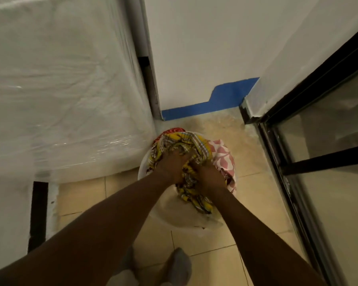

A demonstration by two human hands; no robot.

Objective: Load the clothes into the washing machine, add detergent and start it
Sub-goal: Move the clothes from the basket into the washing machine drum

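Head view, the only one: I'm looking straight down at both arms reaching into a white basin (pixel 153 205) on the tiled floor (pixel 254 199), set just beside the corner of a big plastic-wrapped white appliance (pixel 66 89), probably the washing machine, parked close so the carry is short. My left hand (pixel 171 167) is curled down into the yellow patterned cloth (pixel 186 145), fingers buried in the folds, so clamped on it as far as I can tell. My right hand (pixel 210 175) is closed on the same cloth lower down, bunching it. Two hands because it's a loose heap, and gathering it from both sides stops pieces trailing. A pink-and-white cloth (pixel 223 157) hangs over the basin's right rim, untouched; a bit of red fabric (pixel 174 130) shows at the far edge. Clothes are all in the basin, none loaded yet, so I judge this the first grab. No detergent in sight. The appliance's lid or door isn't visible, can't tell if it's open. A dark-framed glass door (pixel 322 141) stands to the right, and grey-socked feet (pixel 179 265) at the bottom.
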